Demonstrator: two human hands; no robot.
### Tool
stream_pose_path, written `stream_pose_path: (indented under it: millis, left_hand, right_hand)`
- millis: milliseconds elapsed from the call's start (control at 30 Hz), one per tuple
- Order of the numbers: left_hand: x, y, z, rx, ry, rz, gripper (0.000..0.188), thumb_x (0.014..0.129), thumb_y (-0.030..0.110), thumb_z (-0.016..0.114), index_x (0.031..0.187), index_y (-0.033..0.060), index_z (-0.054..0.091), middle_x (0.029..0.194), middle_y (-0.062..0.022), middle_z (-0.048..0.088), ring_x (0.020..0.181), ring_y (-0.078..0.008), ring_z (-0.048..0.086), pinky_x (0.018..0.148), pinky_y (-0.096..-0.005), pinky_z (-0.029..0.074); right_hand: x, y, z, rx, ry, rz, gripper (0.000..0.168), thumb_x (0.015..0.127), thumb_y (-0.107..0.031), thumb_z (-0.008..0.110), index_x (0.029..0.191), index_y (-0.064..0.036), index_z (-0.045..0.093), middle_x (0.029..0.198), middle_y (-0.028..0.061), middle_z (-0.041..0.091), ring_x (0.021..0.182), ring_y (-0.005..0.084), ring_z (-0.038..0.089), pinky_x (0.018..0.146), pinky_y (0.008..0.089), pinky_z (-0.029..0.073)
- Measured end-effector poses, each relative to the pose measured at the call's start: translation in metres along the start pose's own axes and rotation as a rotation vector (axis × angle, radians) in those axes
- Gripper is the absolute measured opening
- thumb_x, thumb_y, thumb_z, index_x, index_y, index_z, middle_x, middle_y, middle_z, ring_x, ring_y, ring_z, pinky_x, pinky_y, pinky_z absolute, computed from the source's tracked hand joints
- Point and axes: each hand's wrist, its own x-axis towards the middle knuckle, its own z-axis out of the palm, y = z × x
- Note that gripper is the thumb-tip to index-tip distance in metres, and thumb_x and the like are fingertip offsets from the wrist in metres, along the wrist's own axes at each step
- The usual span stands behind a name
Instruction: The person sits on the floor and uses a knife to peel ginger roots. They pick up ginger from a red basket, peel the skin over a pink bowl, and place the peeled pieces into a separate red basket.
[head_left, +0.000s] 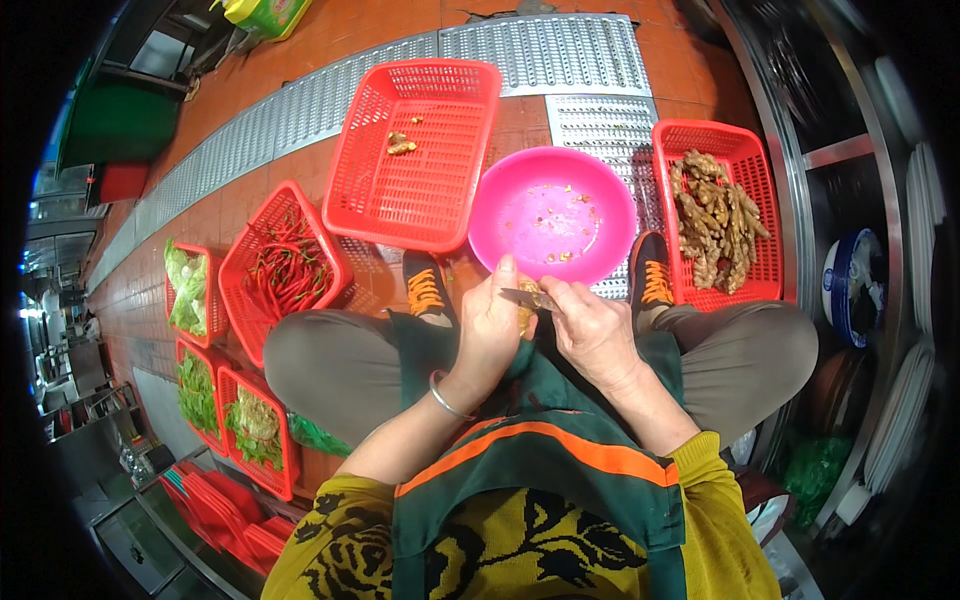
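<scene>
Between my knees, my left hand (487, 319) grips a piece of ginger root (528, 289), part of it hidden by the fingers. My right hand (592, 322) holds a small knife (529, 298), its blade lying across the ginger and its handle hidden in the fist. Just beyond my hands stands a pink plastic basin (536, 214) with small ginger scraps in it. A red plastic basket (341, 180) behind it to the left holds a few ginger pieces (401, 144). At the right, another red basket (769, 262) holds a heap of unpeeled ginger (720, 221).
Red chillies (289, 266) fill a basket on the left, beside baskets of lettuce (187, 289) and leafy greens (196, 394). Perforated metal drain covers (547, 52) cross the tiled floor (322, 52). Metal shelving (840, 150) with dishes runs along the right. My shoes (429, 289) flank the basin.
</scene>
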Motion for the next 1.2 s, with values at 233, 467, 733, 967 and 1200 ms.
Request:
stream_pose_path:
  millis: [233, 467, 733, 967, 1200]
  left_hand:
    - [-0.004, 0.002, 0.008, 0.119, 0.053, 0.112, 0.049, 0.107, 0.033, 0.035, 0.08, 0.0004, 0.06, 0.055, -0.0027, 0.052, 0.046, -0.0091, 0.046, 0.044, -0.0254, 0.035]
    - [0.008, 0.01, -0.004, -0.522, -0.227, -0.411, 0.046, 0.106, 0.044, 0.029, 0.09, 0.0084, 0.054, 0.048, -0.0033, 0.042, 0.031, -0.013, 0.03, 0.028, -0.0267, 0.023]
    - [0.01, 0.012, -0.012, -0.656, -0.413, -0.615, 0.059, 0.103, 0.051, 0.026, 0.066, 0.0086, 0.042, 0.042, -0.0032, 0.031, 0.028, -0.0148, 0.024, 0.028, -0.0266, 0.02]
    - [0.022, -0.007, -0.013, -0.479, 0.098, -0.02, 0.039, 0.106, 0.039, 0.035, 0.101, 0.0056, 0.054, 0.076, -0.0082, 0.058, 0.07, -0.0169, 0.057, 0.061, -0.03, 0.049]
    - [0.017, -0.003, -0.001, -0.613, -0.01, -0.119, 0.039, 0.106, 0.041, 0.035, 0.103, 0.0064, 0.053, 0.113, -0.0159, 0.06, 0.097, -0.0264, 0.063, 0.086, -0.0449, 0.054]
  right_hand:
    - [-0.001, 0.004, 0.002, -0.032, 0.018, -0.036, 0.029, 0.081, -0.003, 0.066, 0.109, -0.01, 0.065, 0.073, 0.0103, 0.06, 0.059, 0.0291, 0.064, 0.051, 0.0389, 0.052]
    - [-0.001, 0.008, 0.005, 0.055, 0.033, 0.103, 0.032, 0.08, -0.003, 0.064, 0.11, -0.011, 0.063, 0.082, 0.0115, 0.066, 0.067, 0.0328, 0.067, 0.057, 0.0418, 0.055]
    - [-0.002, 0.006, 0.011, -0.085, -0.054, 0.14, 0.026, 0.079, -0.003, 0.064, 0.105, -0.008, 0.064, 0.078, 0.012, 0.065, 0.065, 0.0318, 0.067, 0.055, 0.0409, 0.054]
    - [0.007, -0.001, -0.008, 0.868, -0.273, 0.774, 0.024, 0.094, -0.019, 0.064, 0.113, -0.005, 0.06, 0.076, 0.0073, 0.065, 0.065, 0.0171, 0.064, 0.061, 0.0289, 0.051]
    - [0.005, -0.008, 0.018, 1.207, -0.083, 0.718, 0.032, 0.085, -0.007, 0.075, 0.112, -0.003, 0.06, 0.09, -0.0012, 0.059, 0.08, 0.0044, 0.055, 0.071, 0.0198, 0.047]
